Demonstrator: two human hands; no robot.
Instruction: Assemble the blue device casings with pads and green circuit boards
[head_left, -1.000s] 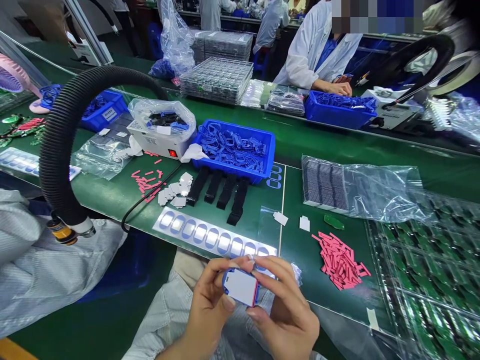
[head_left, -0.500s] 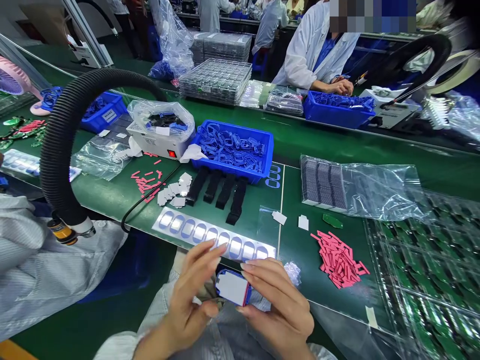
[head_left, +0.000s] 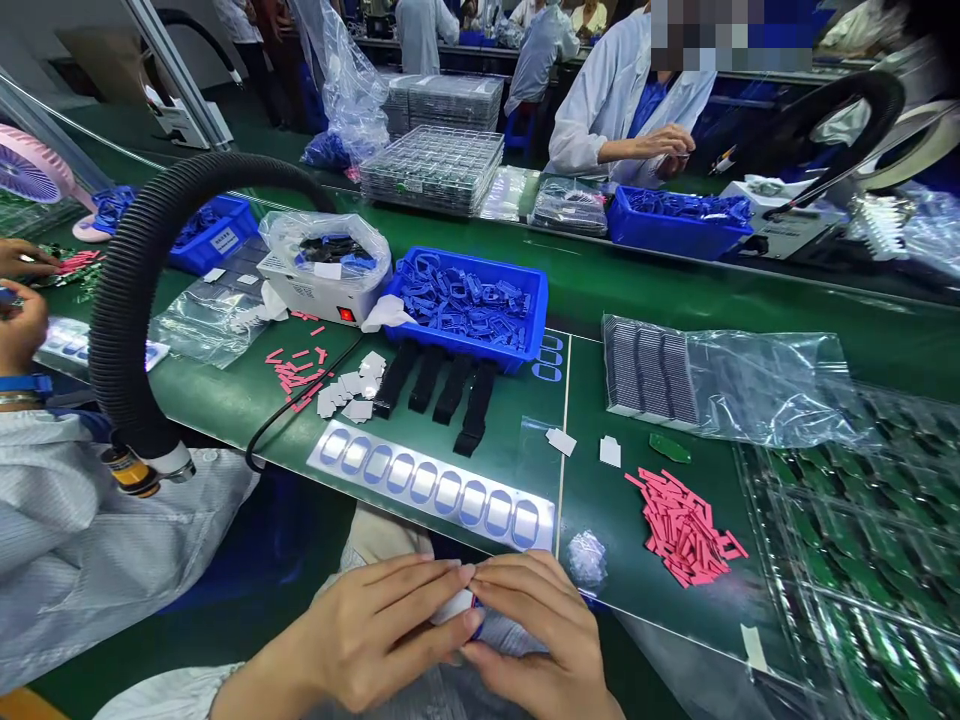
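A small blue plastic case with a white card-like insert and a thin red strip at one end is held low over my lap, mostly hidden by fingers. My left hand closes over its left side and top, fingers laid across the white face. From the other side my right hand grips the right end between thumb and fingers. The fingertips of both hands meet above the case. Just beyond them lies a silvery sheet of oval-ringed stickers along the table edge.
A blue bin of blue plastic parts stands mid-table, with black strips before it. Red strips are heaped at right, beside clear trays of green boards. A black hose arches at left. Co-workers sit left and opposite.
My hands have closed in over the case and now cover most of it; its white face was largely visible before. A co-worker's hands have appeared at far left.
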